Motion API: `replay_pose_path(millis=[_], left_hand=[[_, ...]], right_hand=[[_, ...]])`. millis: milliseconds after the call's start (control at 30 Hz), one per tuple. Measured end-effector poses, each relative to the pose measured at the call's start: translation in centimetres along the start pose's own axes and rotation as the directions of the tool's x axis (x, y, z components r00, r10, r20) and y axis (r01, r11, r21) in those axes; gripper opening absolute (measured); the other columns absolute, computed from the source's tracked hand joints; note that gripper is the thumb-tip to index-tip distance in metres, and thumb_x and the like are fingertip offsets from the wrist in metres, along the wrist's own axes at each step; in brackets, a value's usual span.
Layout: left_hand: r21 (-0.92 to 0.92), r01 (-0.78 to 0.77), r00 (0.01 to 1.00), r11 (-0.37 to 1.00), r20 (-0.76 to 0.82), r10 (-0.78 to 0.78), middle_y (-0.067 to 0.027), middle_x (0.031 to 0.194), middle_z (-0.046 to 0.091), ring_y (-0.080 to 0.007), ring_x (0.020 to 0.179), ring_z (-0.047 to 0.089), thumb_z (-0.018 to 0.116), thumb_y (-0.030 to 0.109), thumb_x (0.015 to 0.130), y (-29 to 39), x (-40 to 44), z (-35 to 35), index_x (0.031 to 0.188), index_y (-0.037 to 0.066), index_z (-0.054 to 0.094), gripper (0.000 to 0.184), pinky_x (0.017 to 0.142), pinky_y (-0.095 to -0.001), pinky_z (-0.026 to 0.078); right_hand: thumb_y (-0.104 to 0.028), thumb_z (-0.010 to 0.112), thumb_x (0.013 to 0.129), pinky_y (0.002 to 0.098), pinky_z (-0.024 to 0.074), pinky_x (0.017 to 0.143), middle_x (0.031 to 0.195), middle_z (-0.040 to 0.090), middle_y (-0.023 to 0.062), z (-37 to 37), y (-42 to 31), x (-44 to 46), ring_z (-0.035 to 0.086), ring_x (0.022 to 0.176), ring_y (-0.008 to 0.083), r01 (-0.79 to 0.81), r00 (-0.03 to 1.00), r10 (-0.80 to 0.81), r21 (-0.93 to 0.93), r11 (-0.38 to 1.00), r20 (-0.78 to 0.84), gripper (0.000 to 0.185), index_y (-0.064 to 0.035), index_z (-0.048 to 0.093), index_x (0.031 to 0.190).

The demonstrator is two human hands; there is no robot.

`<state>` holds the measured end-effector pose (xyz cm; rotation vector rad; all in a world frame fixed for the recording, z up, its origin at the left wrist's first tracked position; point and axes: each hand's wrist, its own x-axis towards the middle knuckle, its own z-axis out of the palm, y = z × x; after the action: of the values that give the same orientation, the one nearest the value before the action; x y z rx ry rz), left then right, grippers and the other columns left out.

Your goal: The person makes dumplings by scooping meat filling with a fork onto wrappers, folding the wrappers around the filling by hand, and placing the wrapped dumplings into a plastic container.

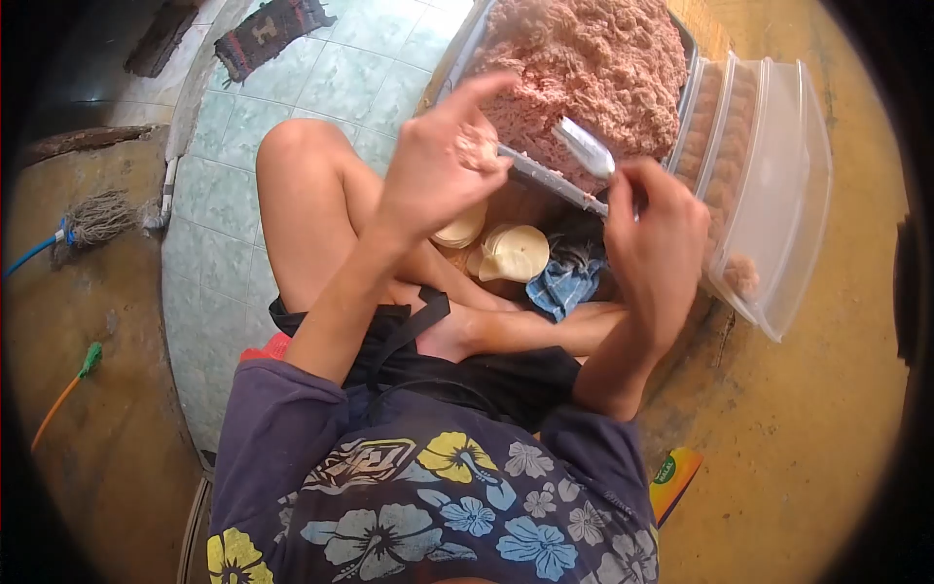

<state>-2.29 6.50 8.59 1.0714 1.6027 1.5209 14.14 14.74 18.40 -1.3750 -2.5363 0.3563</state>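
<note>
My left hand (440,165) is held over the near-left rim of the large tub, index finger stretched out and the other fingers curled. Cupped in it is a small dumpling (477,148) with pinkish filling, partly hidden by the fingers. In my right hand (654,219), a shiny spoon-like utensil (585,146) is pinched, tip pointing at the meat. Pink minced meat (593,68) is heaped in the grey tub (556,180). Below my hands, round pale dough wrappers (516,255) lie in stacks beside a blue cloth (564,287).
On the right, clear plastic containers (778,195) stand side by side, with rows of round meat dumplings (722,146) in them. A yellow-green packet (676,477) lies on the floor at lower right. A mop (97,216) and a dark mat (270,37) lie left.
</note>
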Motion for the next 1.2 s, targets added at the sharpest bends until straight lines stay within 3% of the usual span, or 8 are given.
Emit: replay_pose_path(millis=[133, 533, 633, 800, 933, 1067, 1100, 1200], left_hand=[[-0.574, 0.107, 0.99, 0.812, 0.138, -0.033, -0.0022, 0.079, 0.062, -0.0052, 0.068, 0.058, 0.081, -0.009, 0.065, 1.0, 0.8, -2.8, 0.146, 0.007, 0.042, 0.091, 0.063, -0.0202, 0.05], [-0.533, 0.153, 0.949, 0.832, 0.314, 0.026, -0.0002, 0.079, 0.062, -0.0038, 0.073, 0.056, 0.078, -0.008, 0.071, -0.5, 1.0, -2.7, 0.147, 0.005, 0.042, 0.086, 0.067, -0.0192, 0.048], [-0.373, -0.134, 0.949, 0.918, 0.217, 0.227, -0.0008, 0.086, 0.066, -0.0051, 0.078, 0.06, 0.079, -0.004, 0.069, -0.1, 1.7, -0.4, 0.142, 0.003, 0.05, 0.079, 0.069, -0.0211, 0.049], [-0.002, -0.217, 0.943, 0.976, 0.259, 0.21, -0.0005, 0.077, 0.066, -0.0032, 0.073, 0.062, 0.077, 0.0, 0.07, 1.4, 1.1, 2.8, 0.141, 0.009, 0.052, 0.076, 0.072, -0.0233, 0.05], [-0.572, 0.037, 0.844, 0.819, 0.457, 0.281, -0.0041, 0.105, 0.067, -0.0071, 0.081, 0.063, 0.073, -0.005, 0.068, 2.2, 1.3, 3.1, 0.145, 0.006, 0.045, 0.082, 0.07, -0.0238, 0.051], [-0.27, -0.182, 0.847, 0.946, 0.445, 0.29, -0.0111, 0.137, 0.058, -0.0109, 0.086, 0.063, 0.072, -0.01, 0.068, 3.9, 1.8, 4.5, 0.154, 0.008, 0.03, 0.097, 0.073, -0.0246, 0.052], [-0.068, -0.231, 0.846, 0.97, 0.478, 0.235, -0.0107, 0.134, 0.059, -0.0115, 0.087, 0.063, 0.075, -0.008, 0.068, 3.0, 1.6, 4.7, 0.155, 0.009, 0.025, 0.102, 0.073, -0.0249, 0.052], [-0.523, 0.162, 0.782, 0.837, 0.586, 0.214, -0.0065, 0.112, 0.067, -0.0124, 0.085, 0.061, 0.077, -0.008, 0.066, 4.2, 1.2, 4.2, 0.154, 0.012, 0.03, 0.101, 0.075, -0.029, 0.056]], right_hand=[[-0.015, 0.061, 0.084, 0.045, 0.0551, 0.066, 0.077, 0.069, 0.0189, 8.5, 1.8, 4.2, 0.069, 0.07, 0.0368, 0.058, 0.997, -0.031, -0.392, 0.918, 0.077, 0.017, -0.0023, 0.069, 0.077], [-0.011, 0.065, 0.085, 0.0416, 0.0503, 0.061, 0.076, 0.068, 0.0178, -0.4, 1.0, 0.1, 0.067, 0.066, 0.0348, -0.101, 0.995, 0.099, 0.201, 0.975, 0.019, 0.013, 0.0004, 0.071, 0.086], [-0.005, 0.065, 0.083, 0.0379, 0.0481, 0.057, 0.076, 0.067, 0.0192, -2.1, -0.6, -1.0, 0.064, 0.06, 0.0329, -0.095, 0.995, 0.08, 0.415, 0.905, 0.054, 0.009, 0.002, 0.068, 0.086], [-0.002, 0.065, 0.082, 0.0349, 0.0489, 0.057, 0.075, 0.066, 0.0191, -4.9, 1.7, -1.9, 0.066, 0.061, 0.0281, -0.051, 0.99, 0.02, 0.222, 0.974, 0.142, 0.008, 0.003, 0.069, 0.088], [0.002, 0.063, 0.086, 0.0322, 0.0492, 0.055, 0.078, 0.068, 0.0162, -5.5, 1.8, -3.5, 0.068, 0.066, 0.0229, -0.153, 0.988, 0.131, 0.423, 0.893, 0.08, 0.007, 0.004, 0.068, 0.09], [0.0, 0.065, 0.081, 0.0345, 0.0507, 0.064, 0.08, 0.066, 0.0179, -4.1, 3.0, -3.1, 0.066, 0.07, 0.0316, -0.001, 0.99, -0.046, 0.339, 0.941, 0.131, 0.006, 0.0027, 0.066, 0.087], [0.0, 0.065, 0.081, 0.0351, 0.0503, 0.064, 0.08, 0.065, 0.0178, -4.8, 3.2, -3.4, 0.066, 0.07, 0.0316, -0.032, 0.998, 0.014, 0.341, 0.94, 0.055, 0.006, 0.0025, 0.066, 0.087], [-0.001, 0.065, 0.081, 0.0368, 0.0492, 0.062, 0.078, 0.064, 0.0173, -6.9, 3.4, -4.7, 0.065, 0.068, 0.0315, -0.081, 0.988, 0.127, 0.4, 0.913, -0.091, 0.006, 0.0015, 0.065, 0.087]])
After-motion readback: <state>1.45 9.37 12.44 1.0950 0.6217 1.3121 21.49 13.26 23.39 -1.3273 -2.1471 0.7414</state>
